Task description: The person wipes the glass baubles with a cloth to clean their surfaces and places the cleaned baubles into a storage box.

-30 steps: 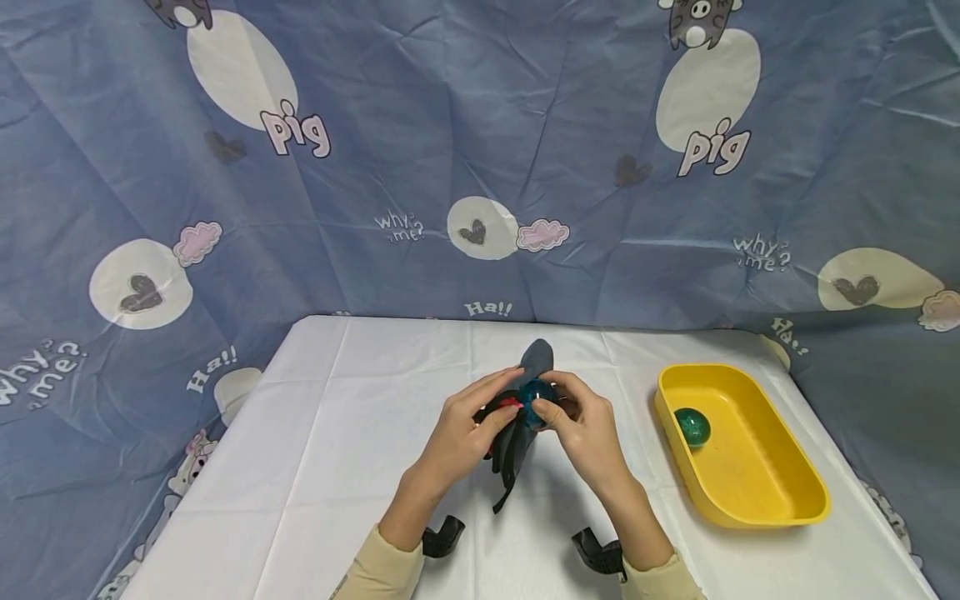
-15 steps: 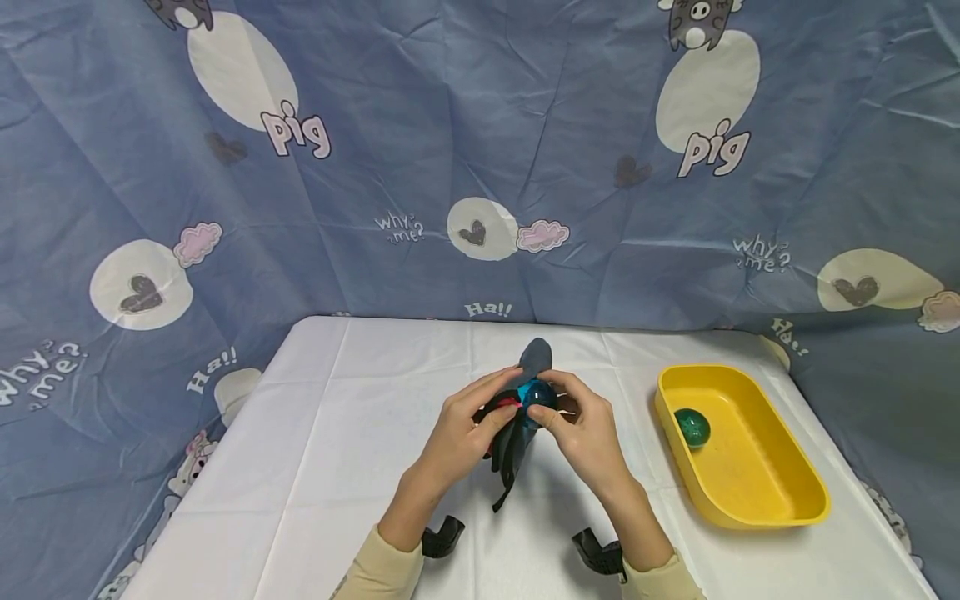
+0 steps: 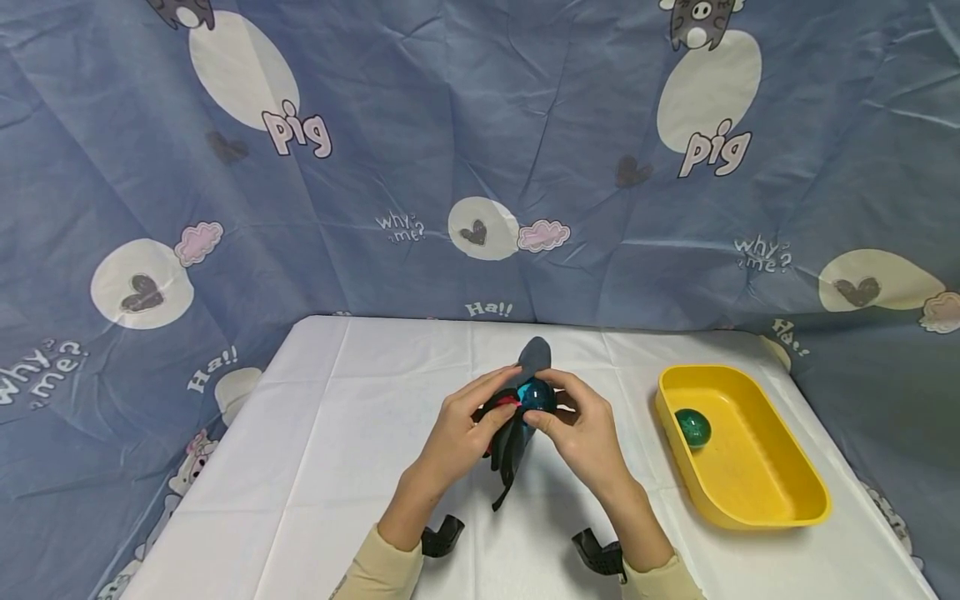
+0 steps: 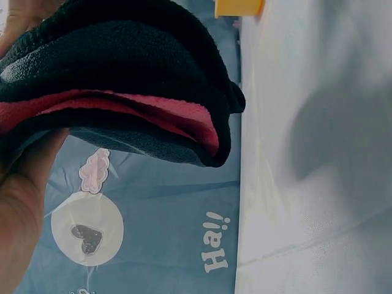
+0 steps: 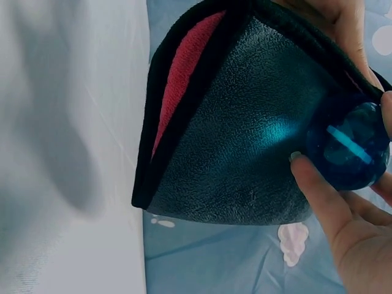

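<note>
My left hand [image 3: 467,421] grips a folded microfibre cloth [image 3: 512,450], grey on one side and pink-red on the other, with black edging. In the left wrist view the cloth [image 4: 122,55] hangs in folds, with the thumb beneath it. My right hand [image 3: 588,421] holds a clear blue ball [image 3: 538,396] between thumb and fingers, against the cloth's grey side. The right wrist view has the ball [image 5: 343,153] with a bright streak on it and blue light on the cloth [image 5: 226,135] beside it. Both are held above the table.
To the right stands a yellow tray [image 3: 757,450] with a green ball [image 3: 693,427] at its left wall. A white cloth covers the table [image 3: 360,442]. Behind hangs a blue patterned curtain [image 3: 420,167]. Black wrist mounts [image 3: 444,536] show at both wrists.
My right thumb has slid a little left and down over the ball, whose highlights have shifted. The cloth's upper tip has moved slightly left. My left hand stays about where it was.
</note>
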`<action>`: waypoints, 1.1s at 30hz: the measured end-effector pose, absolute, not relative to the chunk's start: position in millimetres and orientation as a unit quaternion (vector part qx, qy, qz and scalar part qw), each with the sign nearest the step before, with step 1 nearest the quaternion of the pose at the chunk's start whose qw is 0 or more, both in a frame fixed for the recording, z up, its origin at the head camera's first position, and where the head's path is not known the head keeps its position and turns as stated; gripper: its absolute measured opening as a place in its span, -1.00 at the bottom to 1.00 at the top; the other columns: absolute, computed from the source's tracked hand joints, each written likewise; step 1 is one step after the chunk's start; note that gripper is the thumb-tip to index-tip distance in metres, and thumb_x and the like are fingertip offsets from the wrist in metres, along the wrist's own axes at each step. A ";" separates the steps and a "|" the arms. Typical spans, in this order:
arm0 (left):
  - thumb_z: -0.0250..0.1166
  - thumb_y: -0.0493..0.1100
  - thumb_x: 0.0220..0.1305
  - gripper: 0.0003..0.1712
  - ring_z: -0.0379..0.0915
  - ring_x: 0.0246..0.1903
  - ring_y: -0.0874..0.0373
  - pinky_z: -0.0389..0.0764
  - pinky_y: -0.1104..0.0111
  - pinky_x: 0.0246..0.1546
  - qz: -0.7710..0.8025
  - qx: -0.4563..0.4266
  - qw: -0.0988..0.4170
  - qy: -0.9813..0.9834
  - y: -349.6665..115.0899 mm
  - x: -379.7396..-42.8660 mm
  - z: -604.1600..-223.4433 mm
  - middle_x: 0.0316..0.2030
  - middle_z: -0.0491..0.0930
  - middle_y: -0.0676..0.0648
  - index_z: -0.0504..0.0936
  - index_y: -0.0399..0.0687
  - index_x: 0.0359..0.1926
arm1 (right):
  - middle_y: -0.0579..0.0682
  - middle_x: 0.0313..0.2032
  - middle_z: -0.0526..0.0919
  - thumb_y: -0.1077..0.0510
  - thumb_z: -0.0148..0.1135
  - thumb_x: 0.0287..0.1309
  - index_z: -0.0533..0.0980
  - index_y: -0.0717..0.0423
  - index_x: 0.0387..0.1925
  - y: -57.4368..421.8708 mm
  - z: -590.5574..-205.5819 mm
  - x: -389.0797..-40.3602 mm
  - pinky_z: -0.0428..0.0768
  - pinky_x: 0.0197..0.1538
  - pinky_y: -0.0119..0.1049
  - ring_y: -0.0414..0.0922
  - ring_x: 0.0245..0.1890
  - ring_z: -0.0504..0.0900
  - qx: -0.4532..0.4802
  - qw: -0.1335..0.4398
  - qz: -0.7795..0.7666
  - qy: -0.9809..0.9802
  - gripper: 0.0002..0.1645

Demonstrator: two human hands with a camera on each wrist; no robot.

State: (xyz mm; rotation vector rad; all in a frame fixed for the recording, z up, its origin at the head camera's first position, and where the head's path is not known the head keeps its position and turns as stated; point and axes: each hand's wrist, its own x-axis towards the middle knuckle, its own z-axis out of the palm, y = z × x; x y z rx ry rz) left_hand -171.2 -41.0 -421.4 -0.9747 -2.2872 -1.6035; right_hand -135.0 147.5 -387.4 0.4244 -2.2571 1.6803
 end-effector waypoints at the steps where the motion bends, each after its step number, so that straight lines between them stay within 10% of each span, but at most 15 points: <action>1: 0.17 -0.04 0.47 -0.46 0.51 0.22 0.13 0.70 0.37 -0.06 -0.540 -0.328 0.091 -0.770 -41.1 -171.2 -421.3 0.38 0.40 0.04 0.39 0.21 0.42 | 0.15 -0.05 0.66 0.32 0.50 -0.02 0.55 0.29 0.09 147.4 -386.8 -134.6 0.72 -0.11 -0.39 -0.07 -0.19 0.70 0.148 0.149 0.584 -0.784 -0.43; 33: 0.16 -0.04 0.47 -0.46 0.49 0.25 0.11 0.69 0.37 -0.02 -0.537 -0.326 0.089 -0.773 -41.8 -172.9 -423.2 0.39 0.39 0.04 0.38 0.19 0.42 | -0.07 0.09 0.58 0.21 0.60 -0.13 0.56 -0.07 0.13 154.3 -415.3 -148.8 0.67 0.10 -0.21 -0.13 0.10 0.58 0.192 0.173 0.562 -0.786 -0.30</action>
